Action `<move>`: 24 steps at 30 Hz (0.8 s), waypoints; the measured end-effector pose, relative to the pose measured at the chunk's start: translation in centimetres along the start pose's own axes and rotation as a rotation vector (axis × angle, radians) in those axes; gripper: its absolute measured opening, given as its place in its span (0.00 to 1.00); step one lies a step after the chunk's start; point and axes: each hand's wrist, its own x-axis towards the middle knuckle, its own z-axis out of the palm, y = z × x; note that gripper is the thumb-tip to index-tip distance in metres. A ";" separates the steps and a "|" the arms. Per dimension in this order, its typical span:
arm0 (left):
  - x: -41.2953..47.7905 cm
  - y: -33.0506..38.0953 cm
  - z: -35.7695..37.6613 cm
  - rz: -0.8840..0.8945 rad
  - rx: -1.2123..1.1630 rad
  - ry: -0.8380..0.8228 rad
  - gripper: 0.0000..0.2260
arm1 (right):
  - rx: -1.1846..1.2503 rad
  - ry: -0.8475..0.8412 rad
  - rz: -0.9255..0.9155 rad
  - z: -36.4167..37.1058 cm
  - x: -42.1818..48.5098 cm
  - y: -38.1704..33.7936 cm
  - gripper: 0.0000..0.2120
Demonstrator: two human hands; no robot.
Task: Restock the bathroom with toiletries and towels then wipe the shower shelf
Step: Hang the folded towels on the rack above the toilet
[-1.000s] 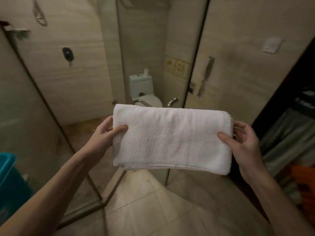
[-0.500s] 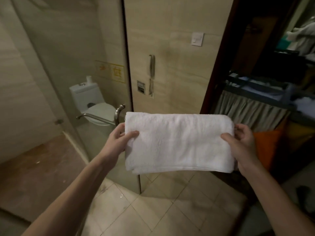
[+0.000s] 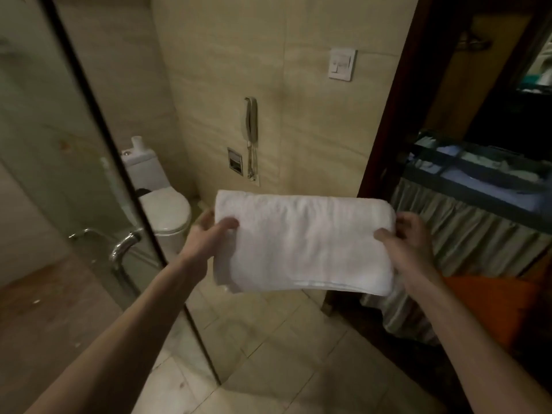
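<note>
Towel: white folded towel [image 3: 303,245], held flat and level in mid-air in front of the person, above the tiled floor [image 3: 268,354]; it touches no surface.
Left hand: left hand [image 3: 209,236] grasps the towel's left short edge — thumb on top, fingers underneath.
Right hand: right hand [image 3: 407,243] grasps the right short edge the same way, thumb over the top face, fingers below.
Why held so: a grip at both ends keeps the fold stack from sagging or opening; judged, this is a carry that preserves the folded shape for placing.
Surroundings: glass shower door [image 3: 74,174] with its metal handle [image 3: 124,249] at left; toilet [image 3: 161,201] beyond the glass edge; wall phone [image 3: 250,127] and light switch [image 3: 342,64] on the tiled wall ahead.
Doorway: dark door frame [image 3: 385,138] at right; past it a housekeeping cart [image 3: 472,198] with a pleated skirt — likely the supply source.
Step in hand: judged, towel restock in transit; no rack or shelf for it is visible here.
Risk: loose lower layers at the near left corner could slip out if the left grip relaxes.
</note>
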 end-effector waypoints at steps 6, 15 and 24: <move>8.2 4.8 2.9 0.143 -0.025 0.154 0.19 | 0.074 -0.139 -0.078 4.6 12.9 -4.0 0.20; 20.4 11.1 -1.5 0.203 -0.079 0.448 0.21 | 0.115 -0.347 -0.282 17.5 25.8 -11.6 0.19; 37.6 17.1 -7.6 0.249 -0.064 0.568 0.14 | 0.116 -0.333 -0.378 33.7 36.7 -18.8 0.19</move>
